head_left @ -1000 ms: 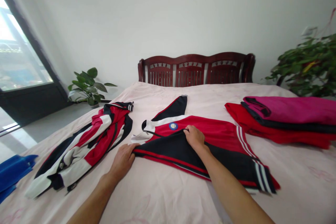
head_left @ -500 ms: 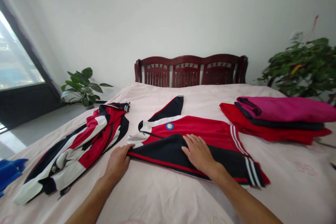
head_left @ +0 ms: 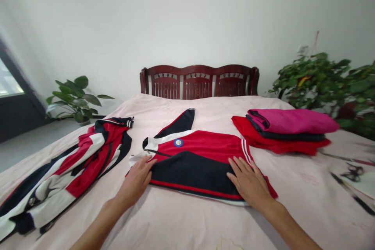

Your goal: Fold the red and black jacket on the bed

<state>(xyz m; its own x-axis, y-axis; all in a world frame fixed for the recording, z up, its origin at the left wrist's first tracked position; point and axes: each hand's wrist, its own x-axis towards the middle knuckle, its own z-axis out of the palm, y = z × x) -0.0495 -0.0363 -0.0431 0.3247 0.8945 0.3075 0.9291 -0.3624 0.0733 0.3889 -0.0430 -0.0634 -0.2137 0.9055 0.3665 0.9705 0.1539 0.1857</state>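
Fingers spread apart and flat, nothing gripped! The left hand (head_left: 135,180) presses the collar-side edge of the red-and-navy track jacket (head_left: 193,168), while the right hand (head_left: 249,183) has slid outward to its lower right edge. Crumpled striped jacket (head_left: 73,168) just left, folded red-and-magenta stack (head_left: 283,131) right, open pink bedsheet (head_left: 187,222) in front.

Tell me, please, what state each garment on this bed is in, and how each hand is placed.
Left hand: open, palm down on the jacket's edge.
Right hand: open, palm down on the jacket's navy fold.
Red-and-navy jacket: flat, partly folded, one navy sleeve pointing toward the headboard.
Striped jacket: loose and rumpled, unfolded.
Magenta garment: folded, on top of the stack.
Red garment: folded, at the bottom of the stack.
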